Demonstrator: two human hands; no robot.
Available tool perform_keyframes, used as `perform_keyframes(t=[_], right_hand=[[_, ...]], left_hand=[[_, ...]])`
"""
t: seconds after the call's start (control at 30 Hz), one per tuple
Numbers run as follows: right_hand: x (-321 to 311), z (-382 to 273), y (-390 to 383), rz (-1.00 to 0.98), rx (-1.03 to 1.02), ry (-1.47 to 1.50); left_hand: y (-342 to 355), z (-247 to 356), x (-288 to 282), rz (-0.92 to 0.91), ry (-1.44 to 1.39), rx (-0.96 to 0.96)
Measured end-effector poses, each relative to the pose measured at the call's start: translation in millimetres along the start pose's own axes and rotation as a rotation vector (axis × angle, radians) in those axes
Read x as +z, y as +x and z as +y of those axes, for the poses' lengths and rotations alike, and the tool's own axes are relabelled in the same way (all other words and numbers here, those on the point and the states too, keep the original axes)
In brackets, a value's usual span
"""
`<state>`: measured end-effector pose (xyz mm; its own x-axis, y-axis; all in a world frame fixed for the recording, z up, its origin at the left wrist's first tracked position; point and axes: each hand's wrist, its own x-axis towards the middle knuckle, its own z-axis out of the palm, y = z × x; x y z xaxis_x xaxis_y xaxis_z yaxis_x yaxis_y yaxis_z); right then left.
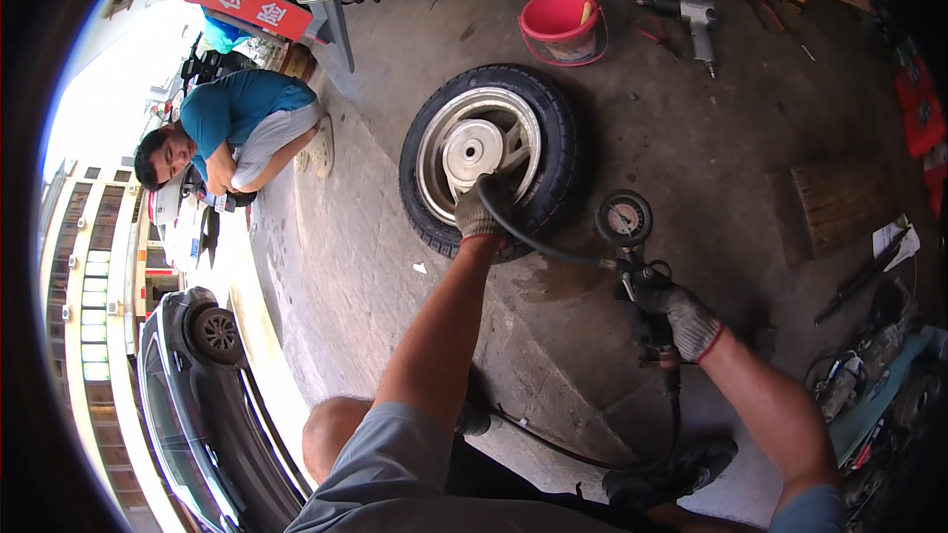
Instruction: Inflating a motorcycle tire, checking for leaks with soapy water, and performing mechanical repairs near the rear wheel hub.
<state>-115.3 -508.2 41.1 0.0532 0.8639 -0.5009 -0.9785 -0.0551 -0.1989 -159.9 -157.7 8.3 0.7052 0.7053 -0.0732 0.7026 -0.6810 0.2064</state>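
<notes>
A small wheel with a black tyre [565, 128] and a silver rim lies flat on the concrete floor in front of me. My left hand [482, 209], in a grey knitted work glove, reaches over the tyre's near side into the rim. Its fingers are closed on the end of a black air hose [553, 255]; the hose tip and any valve are hidden beneath them. My right hand [681, 311], gloved too, grips a tyre inflator gun [640, 281] to the right of the wheel. The gun carries a round dial gauge [624, 218], and a supply hose [675, 415] hangs from its lower end.
Beyond the wheel stands a red bucket [563, 28]. An impact wrench [695, 25] lies with hand tools at the far right. A wooden board [839, 207] is on the right. At left, a person in a blue shirt [232, 114] squats near a parked car [202, 424].
</notes>
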Motion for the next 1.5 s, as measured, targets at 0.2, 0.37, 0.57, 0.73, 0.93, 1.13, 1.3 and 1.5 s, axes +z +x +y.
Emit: perform_keyframes(t=[0.2, 0.37, 0.57, 0.73, 0.93, 1.13, 1.3, 1.5], right_hand=[[6.2, -6.3, -3.0, 0.030, -0.027, 0.010], [0.1, -8.4, -2.3, 0.038, -0.048, -0.025], [-0.2, -6.4, -5.3, 0.062, 0.002, -0.066], [4.9, -3.7, -4.9, 0.048, -0.062, -0.116], [5.2, -4.0, -6.8, 0.022, -0.082, -0.119], [5.3, -3.2, -4.9, 0.051, -0.096, -0.122], [6.6, -5.6, -7.3, 0.065, -0.095, -0.140], [4.6, -7.8, -7.3, 0.027, -0.102, -0.128]], left_hand=[[0.3, 4.2, -3.5, -0.037, 0.027, 0.011], [-6.5, 16.6, -14.8, -0.060, 0.029, -0.021], [-8.4, 17.6, -15.3, -0.026, 0.078, 0.108], [-6.6, 13.1, -8.8, 0.008, 0.045, 0.062], [-6.2, 12.0, -7.9, 0.012, 0.050, 0.109], [-5.2, 11.2, -5.5, 0.012, 0.068, 0.065], [-3.9, 9.7, -4.3, 0.015, 0.079, 0.087], [-2.9, 9.0, -3.4, 0.012, 0.066, 0.155]])
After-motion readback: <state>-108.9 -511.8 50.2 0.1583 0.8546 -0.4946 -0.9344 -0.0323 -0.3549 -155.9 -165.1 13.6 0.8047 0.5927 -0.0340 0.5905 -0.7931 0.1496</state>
